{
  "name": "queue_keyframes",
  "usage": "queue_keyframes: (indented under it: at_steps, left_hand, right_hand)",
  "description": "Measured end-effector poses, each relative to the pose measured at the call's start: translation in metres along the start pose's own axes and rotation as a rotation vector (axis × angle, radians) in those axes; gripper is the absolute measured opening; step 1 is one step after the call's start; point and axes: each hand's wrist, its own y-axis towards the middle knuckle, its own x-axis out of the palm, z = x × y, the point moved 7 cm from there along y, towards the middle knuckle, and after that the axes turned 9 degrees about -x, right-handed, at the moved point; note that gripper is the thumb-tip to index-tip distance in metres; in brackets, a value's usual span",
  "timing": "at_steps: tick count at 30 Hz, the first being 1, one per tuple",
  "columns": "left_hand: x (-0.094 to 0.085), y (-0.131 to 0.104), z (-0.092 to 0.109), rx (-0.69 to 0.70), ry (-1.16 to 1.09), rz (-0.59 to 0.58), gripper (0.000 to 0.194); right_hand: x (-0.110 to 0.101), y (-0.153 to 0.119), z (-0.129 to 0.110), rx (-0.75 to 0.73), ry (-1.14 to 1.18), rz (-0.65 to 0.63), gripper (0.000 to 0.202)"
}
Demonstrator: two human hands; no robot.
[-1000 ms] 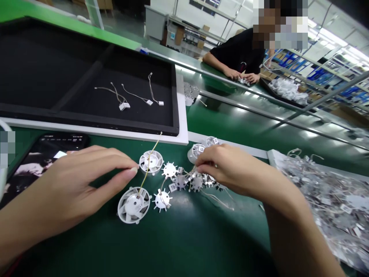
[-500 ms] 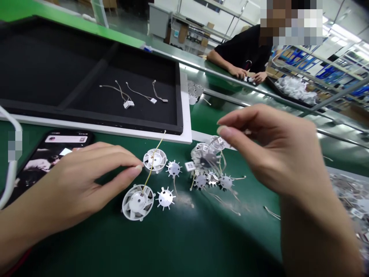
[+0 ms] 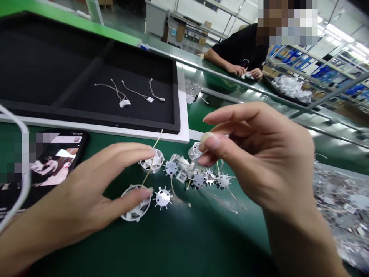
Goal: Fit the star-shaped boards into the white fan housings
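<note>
My left hand (image 3: 95,184) is open, palm down. Its index fingertip is over the upper white fan wheel (image 3: 155,163) and its thumb over the lower fan wheel (image 3: 137,211); contact is hard to tell. A yellow wire crosses between the wheels. My right hand (image 3: 245,150) pinches a small white wired part (image 3: 184,165), blurred, with a square label below it. Beside the wheels lie a silver toothed disc (image 3: 163,198) and another toothed disc (image 3: 171,168). Several more discs (image 3: 198,179) with thin wires lie under my right hand, near a further white wheel (image 3: 195,150).
A black tray (image 3: 115,122) with several labelled wires is at the back left. A phone (image 3: 52,165) lies by my left hand, under a white cable (image 3: 25,165). Piled wired parts (image 3: 340,207) are at the right. Across the bench, a person (image 3: 239,50) handles white pieces.
My right hand has shifted left with the wired part, which now hangs closer to the toothed discs. My left hand has spread its thumb and index finger and moved right, over the wheels.
</note>
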Motion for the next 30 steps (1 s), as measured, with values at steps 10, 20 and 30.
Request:
queue_keyframes:
  at_steps: [10, 20, 30]
  left_hand:
    - [0.022, 0.002, 0.02, 0.111, -0.083, -0.092, 0.021]
    - [0.005, 0.005, 0.015, -0.023, -0.192, 0.056, 0.02]
    - [-0.014, 0.009, 0.01, -0.181, -0.247, 0.158, 0.013]
  right_hand:
    - [0.013, -0.002, 0.001, 0.166, 0.274, -0.033, 0.012]
    - [0.004, 0.002, 0.02, 0.055, -0.434, -0.244, 0.014]
    - [-0.007, 0.006, 0.011, -0.019, -0.547, -0.205, 0.014]
